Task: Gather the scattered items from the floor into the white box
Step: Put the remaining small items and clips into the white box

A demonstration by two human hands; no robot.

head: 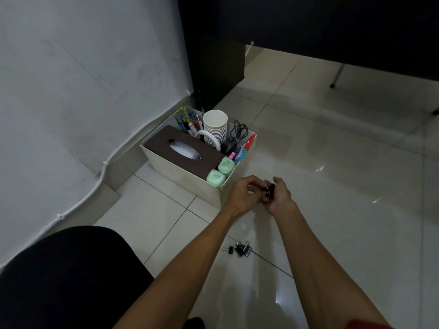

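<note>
Glossy pale floor tiles spread open to your right; a white wall hems the left. Your rectangular white box sits near that wall. Beside its near corner your left hand and right hand meet, both grips pinching small black metal binder clips. More loose black clips lie between your forearms.

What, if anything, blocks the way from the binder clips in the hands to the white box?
Nothing visible. The left hand and right hand hold the binder clips beside the near corner of the white box.
</note>
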